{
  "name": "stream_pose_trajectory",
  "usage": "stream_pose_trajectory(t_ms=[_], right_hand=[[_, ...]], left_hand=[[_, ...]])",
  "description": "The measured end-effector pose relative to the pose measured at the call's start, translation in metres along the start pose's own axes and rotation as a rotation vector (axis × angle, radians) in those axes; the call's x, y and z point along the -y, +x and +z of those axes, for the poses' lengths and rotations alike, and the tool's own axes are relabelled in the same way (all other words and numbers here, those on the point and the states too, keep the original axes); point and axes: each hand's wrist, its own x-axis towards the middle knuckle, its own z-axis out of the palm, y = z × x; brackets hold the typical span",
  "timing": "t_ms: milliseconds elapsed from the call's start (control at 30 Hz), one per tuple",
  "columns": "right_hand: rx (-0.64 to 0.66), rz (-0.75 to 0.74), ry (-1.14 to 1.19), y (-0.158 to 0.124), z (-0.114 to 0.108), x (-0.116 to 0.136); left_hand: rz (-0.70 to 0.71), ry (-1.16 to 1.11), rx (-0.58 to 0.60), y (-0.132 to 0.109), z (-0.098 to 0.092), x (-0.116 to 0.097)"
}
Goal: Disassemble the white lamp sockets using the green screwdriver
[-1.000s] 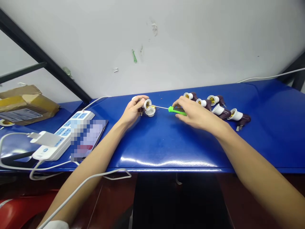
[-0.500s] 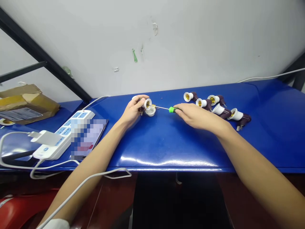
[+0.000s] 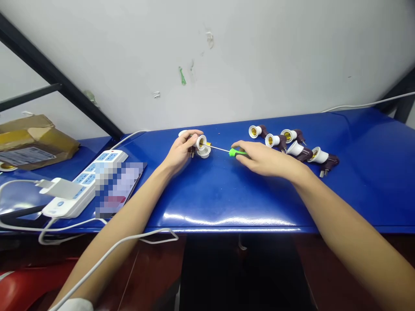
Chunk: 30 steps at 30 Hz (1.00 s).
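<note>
My left hand is closed round a white lamp socket with a brass inside, held on its side on the blue table. A loose white ring lies just under the socket. My right hand grips a green-handled screwdriver. Its thin shaft runs left and its tip sits in the socket's mouth.
Several white and dark-brown lamp sockets lie in a cluster right of my right hand. A white power strip with cables, and a flat blurred item, lie at the left. A cardboard box stands far left. A white wall rises behind.
My right hand has closed further over the screwdriver handle, hiding most of the green, and shifted slightly. The left hand and socket have stayed in place.
</note>
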Motion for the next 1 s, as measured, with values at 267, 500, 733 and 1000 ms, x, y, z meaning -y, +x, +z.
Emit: stream_pose_trajectory(t_ms=[267, 500, 733, 1000], right_hand=[[0.042, 0.051, 0.007, -0.0002, -0.0006, 0.0029], [0.042, 0.02, 0.017, -0.0002, -0.0008, 0.0036], [0.085, 0.054, 0.085, 0.0, -0.0015, 0.0047], [0.04, 0.03, 0.082, 0.0012, -0.0029, 0.0078]], left_hand=[[-0.005, -0.012, 0.011, 0.0, -0.0008, -0.0007], [0.003, 0.012, 0.024, -0.0015, 0.0006, -0.0002], [0.012, 0.014, 0.001, 0.0013, -0.0018, -0.0002], [0.002, 0.014, 0.008, 0.0004, -0.0003, -0.0003]])
